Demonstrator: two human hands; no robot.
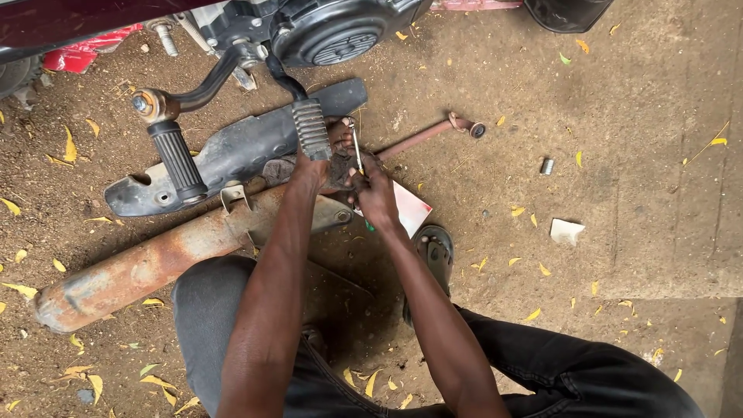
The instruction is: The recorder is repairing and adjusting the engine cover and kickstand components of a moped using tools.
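Observation:
My left hand grips a small dark greasy part just below the ribbed black footrest of a motorcycle. My right hand holds a thin metal tool with a green handle, its tip pointed up against that part. Both hands meet over the end of a rusty exhaust pipe lying on the dirt. What the tool tip touches is hidden by my fingers.
A black heat shield lies beside the rusty pipe. A second ribbed footrest sticks out at left. The engine cover is above. A rusty rod, a small metal sleeve, a white card and scattered yellow leaves lie on the ground.

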